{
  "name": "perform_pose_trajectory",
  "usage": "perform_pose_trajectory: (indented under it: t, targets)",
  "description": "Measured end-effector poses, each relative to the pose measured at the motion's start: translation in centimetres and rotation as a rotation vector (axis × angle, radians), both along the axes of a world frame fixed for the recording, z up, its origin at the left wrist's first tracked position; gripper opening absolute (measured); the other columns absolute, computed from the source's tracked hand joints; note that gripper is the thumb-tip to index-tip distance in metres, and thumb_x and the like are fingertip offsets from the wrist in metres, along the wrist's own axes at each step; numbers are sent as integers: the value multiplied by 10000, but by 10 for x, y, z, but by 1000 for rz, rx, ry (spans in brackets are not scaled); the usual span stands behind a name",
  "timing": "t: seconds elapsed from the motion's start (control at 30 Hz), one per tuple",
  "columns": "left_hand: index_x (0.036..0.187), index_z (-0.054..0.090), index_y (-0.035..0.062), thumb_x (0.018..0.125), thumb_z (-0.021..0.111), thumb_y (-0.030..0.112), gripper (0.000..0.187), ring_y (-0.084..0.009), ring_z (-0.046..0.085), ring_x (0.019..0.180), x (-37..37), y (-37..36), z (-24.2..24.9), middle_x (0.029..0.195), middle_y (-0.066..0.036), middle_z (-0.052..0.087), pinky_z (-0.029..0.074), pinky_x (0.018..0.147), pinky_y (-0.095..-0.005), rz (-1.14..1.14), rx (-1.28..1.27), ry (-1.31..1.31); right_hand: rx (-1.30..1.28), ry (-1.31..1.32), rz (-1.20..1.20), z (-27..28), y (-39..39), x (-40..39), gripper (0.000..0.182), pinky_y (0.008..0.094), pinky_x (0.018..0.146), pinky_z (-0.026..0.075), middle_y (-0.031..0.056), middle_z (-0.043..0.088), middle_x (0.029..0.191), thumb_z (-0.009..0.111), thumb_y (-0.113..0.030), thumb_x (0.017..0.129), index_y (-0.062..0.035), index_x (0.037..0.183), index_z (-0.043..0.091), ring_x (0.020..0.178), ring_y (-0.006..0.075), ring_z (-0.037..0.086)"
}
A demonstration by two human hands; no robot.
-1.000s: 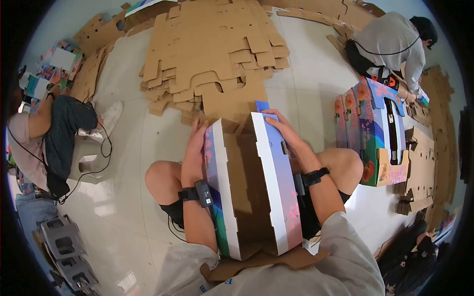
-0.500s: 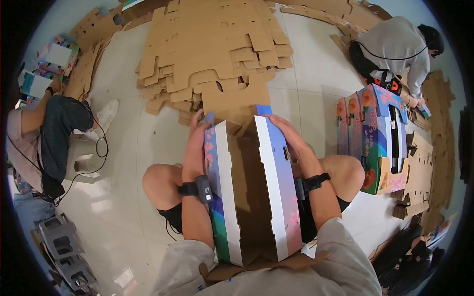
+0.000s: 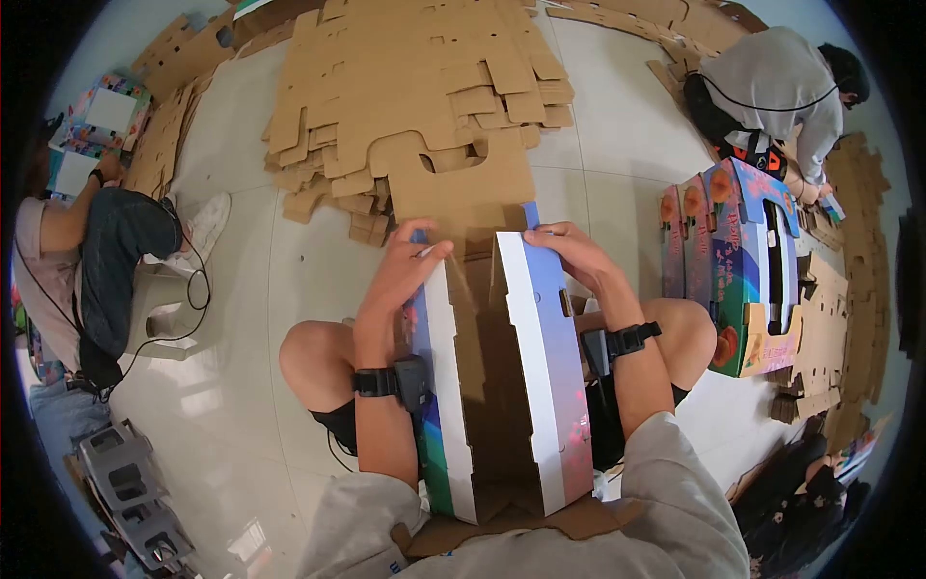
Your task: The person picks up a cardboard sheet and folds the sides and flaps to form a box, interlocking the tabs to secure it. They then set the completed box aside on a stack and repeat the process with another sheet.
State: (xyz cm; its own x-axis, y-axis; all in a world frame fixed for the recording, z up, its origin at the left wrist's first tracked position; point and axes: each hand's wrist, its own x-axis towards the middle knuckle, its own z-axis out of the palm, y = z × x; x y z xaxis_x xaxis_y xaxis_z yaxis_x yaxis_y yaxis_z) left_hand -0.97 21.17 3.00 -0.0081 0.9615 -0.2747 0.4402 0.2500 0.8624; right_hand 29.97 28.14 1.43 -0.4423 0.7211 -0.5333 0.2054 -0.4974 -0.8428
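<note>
A printed cardboard box [image 3: 559, 367], blue, purple and pink outside and plain brown inside, stands open-topped between my knees. White strips run along its two long upper edges, and a brown flap shows at the end near my body. At the far left corner, my left hand [image 3: 405, 275] is closed on the box, its thumb over the edge and its fingers around a small blue side flap. My right hand [image 3: 576, 253] pinches the far right corner beside another upright blue flap [image 3: 530, 215]. A brown end flap [image 3: 453, 193] extends away from the far end.
Flat cardboard blanks [image 3: 386, 87] are piled ahead on the tiled floor. Several assembled printed boxes [image 3: 738, 270] stand at right, near a crouching person [image 3: 772, 87]. Another person [image 3: 106, 261] sits at left. Grey plastic stools [image 3: 125, 482] lie at lower left.
My left hand has shifted inward, bringing its thumb over the box's left edge. My right hand has moved from lying along the outer side to pinching the far right corner.
</note>
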Motion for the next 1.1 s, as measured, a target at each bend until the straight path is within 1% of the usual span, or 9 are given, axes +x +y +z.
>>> perform_pose_trajectory:
  t: [0.2, 0.3, 0.4, 0.5, 0.67, 0.83, 0.9, 0.97, 1.1]
  targets:
    - [1040, 786, -31, 973, 751, 473, 509, -312, 515, 1311, 28, 5, -19, 1158, -88, 680, 485, 1046, -414, 42, 190, 418, 84, -52, -33, 3, -5, -10, 539, 306, 936, 508, 62, 758, 1015, 762, -517, 963, 6, 1088, 797, 980, 163, 677]
    - [1231, 733, 2, 1005, 738, 335, 402, -279, 618, 1139, 39, 6, -29, 1184, -130, 708, 490, 1022, -392, 95, 319, 471, 160, -138, 11, -13, -3, -14, 530, 315, 939, 505, 72, 755, 1026, 739, -517, 982, -2, 1091, 798, 989, 164, 666]
    - [1377, 658, 41, 1010, 734, 242, 425, -259, 659, 1043, 17, 19, -58, 1233, -123, 715, 526, 946, -369, 200, 373, 31, 173, -120, 48, -11, 0, -15, 513, 325, 942, 502, 74, 748, 1035, 727, -505, 997, -5, 1090, 795, 999, 160, 654]
    - [1410, 635, 78, 1022, 710, 190, 411, -230, 684, 987, 19, 10, -38, 1242, -118, 716, 547, 881, -331, 455, 82, -203, 99, -28, -2, -2, -4, -19, 497, 325, 938, 502, 67, 745, 1033, 732, -491, 999, -5, 1081, 793, 990, 159, 655]
    - [1384, 660, 169, 993, 747, 230, 405, -245, 660, 1090, -7, 21, -69, 1337, -168, 630, 563, 865, -322, 412, -169, -354, -7, 13, -31, -6, 1, -17, 424, 296, 876, 507, 42, 733, 994, 770, -443, 985, -22, 1038, 778, 933, 138, 655]
    - [1286, 723, 250, 990, 731, 394, 329, -425, 509, 1357, 6, 22, -79, 1590, -246, 371, 543, 1007, -451, 299, 90, 255, -24, -29, -53, -8, 3, -20, 337, 278, 759, 490, -3, 694, 887, 796, -391, 973, -60, 928, 753, 815, 104, 623]
    - [1255, 729, 281, 992, 706, 454, 316, -503, 441, 1421, 25, 10, -54, 1702, -252, 207, 494, 1108, -513, 322, -40, 280, 21, -111, -10, -14, 10, -22, 336, 275, 733, 465, -10, 678, 853, 798, -385, 970, -66, 875, 749, 793, 100, 601]
    - [1274, 727, 285, 1002, 678, 494, 347, -535, 429, 1418, 35, 9, -15, 1698, -275, 207, 472, 1132, -549, 289, -170, 214, 55, -151, 7, -19, 5, -24, 341, 273, 712, 443, -14, 662, 824, 798, -379, 967, -70, 835, 744, 773, 96, 580]
    - [1306, 725, 302, 1006, 651, 540, 390, -536, 432, 1405, 52, 6, -25, 1691, -284, 218, 469, 1148, -565, 272, -9, 415, 130, -128, 2, -8, 6, -28, 340, 269, 701, 425, -28, 630, 779, 796, -372, 963, -73, 812, 737, 750, 91, 555]
